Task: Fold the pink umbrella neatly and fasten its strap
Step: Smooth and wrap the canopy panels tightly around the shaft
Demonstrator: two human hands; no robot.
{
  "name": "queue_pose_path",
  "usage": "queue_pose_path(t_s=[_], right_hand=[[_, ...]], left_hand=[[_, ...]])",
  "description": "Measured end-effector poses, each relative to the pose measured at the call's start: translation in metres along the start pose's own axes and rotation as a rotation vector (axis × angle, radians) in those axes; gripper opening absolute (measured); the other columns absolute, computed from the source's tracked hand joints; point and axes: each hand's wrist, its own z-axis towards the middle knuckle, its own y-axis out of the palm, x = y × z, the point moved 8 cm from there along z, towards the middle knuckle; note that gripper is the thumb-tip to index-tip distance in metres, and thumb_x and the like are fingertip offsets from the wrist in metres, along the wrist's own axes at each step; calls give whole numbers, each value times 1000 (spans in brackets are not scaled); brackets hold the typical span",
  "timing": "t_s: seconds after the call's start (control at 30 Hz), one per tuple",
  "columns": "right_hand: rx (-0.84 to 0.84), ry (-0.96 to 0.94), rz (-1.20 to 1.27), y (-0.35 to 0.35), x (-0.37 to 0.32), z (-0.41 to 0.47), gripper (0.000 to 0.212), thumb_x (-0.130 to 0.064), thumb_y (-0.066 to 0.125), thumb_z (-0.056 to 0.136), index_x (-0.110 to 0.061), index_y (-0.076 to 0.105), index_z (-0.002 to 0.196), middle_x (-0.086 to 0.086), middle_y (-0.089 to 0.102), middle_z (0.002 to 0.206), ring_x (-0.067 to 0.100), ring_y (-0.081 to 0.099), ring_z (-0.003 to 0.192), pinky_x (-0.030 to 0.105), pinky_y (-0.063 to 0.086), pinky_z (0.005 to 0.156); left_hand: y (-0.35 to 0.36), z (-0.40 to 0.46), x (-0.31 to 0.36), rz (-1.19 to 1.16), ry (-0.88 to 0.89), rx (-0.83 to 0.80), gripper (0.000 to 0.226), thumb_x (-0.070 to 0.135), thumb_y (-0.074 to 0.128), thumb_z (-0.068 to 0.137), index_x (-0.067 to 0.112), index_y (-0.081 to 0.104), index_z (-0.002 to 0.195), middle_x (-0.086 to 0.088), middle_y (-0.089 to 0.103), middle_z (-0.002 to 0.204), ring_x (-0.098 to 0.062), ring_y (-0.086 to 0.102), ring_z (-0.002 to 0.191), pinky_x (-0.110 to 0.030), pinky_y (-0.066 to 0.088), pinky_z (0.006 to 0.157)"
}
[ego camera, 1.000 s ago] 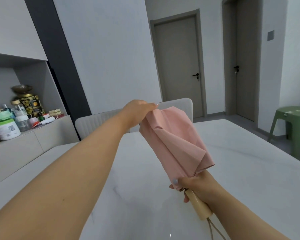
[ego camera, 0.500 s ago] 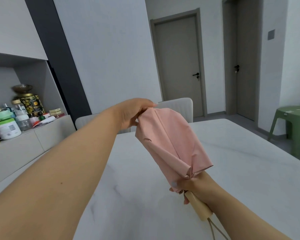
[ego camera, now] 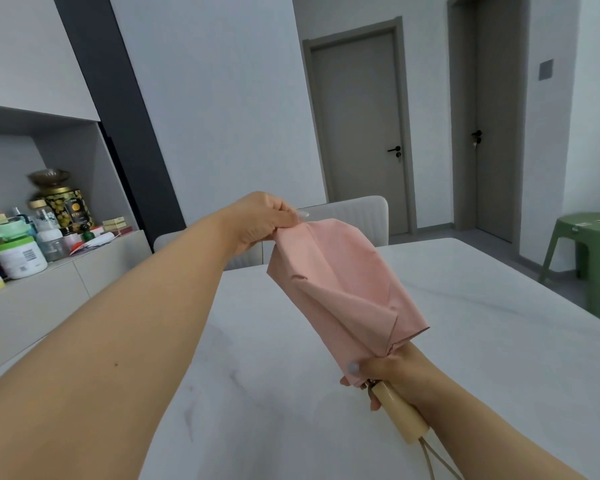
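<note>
The pink umbrella (ego camera: 340,292) is collapsed and held in the air over the white marble table (ego camera: 499,341), tip pointing up and to the left. Its fabric hangs in loose flat folds around the shaft. My left hand (ego camera: 262,220) pinches the fabric at the top end. My right hand (ego camera: 392,372) grips the lower end where the canopy meets the pale wooden handle (ego camera: 400,415). A thin cord loop (ego camera: 437,462) hangs from the handle's end. No fastening strap shows.
Two pale chairs (ego camera: 354,216) stand at the table's far side. A sideboard (ego camera: 32,289) on the left holds several jars and bottles. A green plastic stool (ego camera: 589,258) stands at the right. Two closed doors are behind.
My left hand has shifted up and left along the top, drawing the pink fabric tauter. The folds now lie flatter and narrower toward my right hand, which has stayed put.
</note>
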Motion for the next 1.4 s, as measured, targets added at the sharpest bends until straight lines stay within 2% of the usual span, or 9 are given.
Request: queue_pose_path(t_s=[0.17, 0.3, 0.47, 0.57, 0.73, 0.9, 1.07, 1.2, 1.4], right_hand=[[-20, 2, -16, 3, 0, 0, 44, -8, 69, 59, -9, 61, 102, 7, 68, 75, 38, 70, 90, 31, 49, 46], [15, -10, -37, 0, -3, 0, 42, -6, 69, 58, -15, 62, 99, 11, 64, 80, 37, 67, 77, 32, 51, 48], [49, -2, -55, -5, -2, 4, 46, -13, 76, 55, -11, 61, 99, 11, 64, 78, 16, 62, 61, 31, 51, 47], [37, -33, -49, -6, -4, 5, 67, -33, 85, 46, -14, 60, 105, 14, 68, 84, 17, 68, 67, 31, 51, 48], [12, -70, 129, -7, -4, 4, 112, -65, 89, 24, -9, 56, 115, 10, 69, 79, 18, 66, 64, 27, 47, 40], [62, -45, 339, -14, 10, 10, 137, -71, 85, 25, 4, 39, 130, 18, 65, 76, 25, 66, 66, 26, 45, 36], [140, -16, 249, -23, 8, 7, 124, -74, 82, 28, 8, 50, 116, 19, 68, 73, 25, 54, 43, 27, 47, 39], [166, 6, 217, -24, 5, 3, 79, -50, 81, 54, 11, 59, 98, 18, 68, 74, 23, 52, 39, 26, 47, 41], [182, -26, 178, -23, 4, 4, 84, -38, 84, 50, 9, 54, 113, 21, 63, 77, 15, 55, 38, 26, 46, 38]], left_hand=[[-19, 0, 4, -170, 28, 233, 15, 22, 70, 89, 9, 63, 90, 1, 46, 60, -12, 46, 58, -25, 48, 67], [-16, -30, 18, 55, 95, 414, 28, 36, 56, 95, 11, 66, 96, 12, 50, 57, -10, 48, 61, -26, 42, 63], [69, -92, 14, 245, 197, 58, 57, 69, 22, 90, 38, 66, 109, 12, 59, 54, 2, 52, 49, -18, 41, 57], [89, -104, -4, 218, 144, 23, 78, 78, 17, 80, 24, 71, 97, 0, 68, 67, -8, 63, 58, -27, 52, 65], [81, -110, -29, -71, 75, 189, 68, 62, 37, 90, 7, 72, 72, -6, 68, 62, -8, 64, 56, -19, 51, 58], [83, -125, -49, -72, 68, 330, 33, 28, 63, 92, 6, 72, 69, -5, 69, 61, -11, 66, 56, -15, 49, 54], [109, -139, -66, -124, 20, 312, 9, 21, 75, 83, 18, 74, 75, 7, 73, 70, -8, 71, 64, -27, 57, 69], [113, -139, -74, -180, 19, 304, 8, 17, 72, 86, 23, 72, 81, 5, 72, 73, -9, 70, 65, -32, 58, 72], [76, -117, -41, 11, 166, 414, 26, 29, 61, 92, 39, 62, 115, 6, 51, 109, 6, 52, 90, -2, 40, 70]])
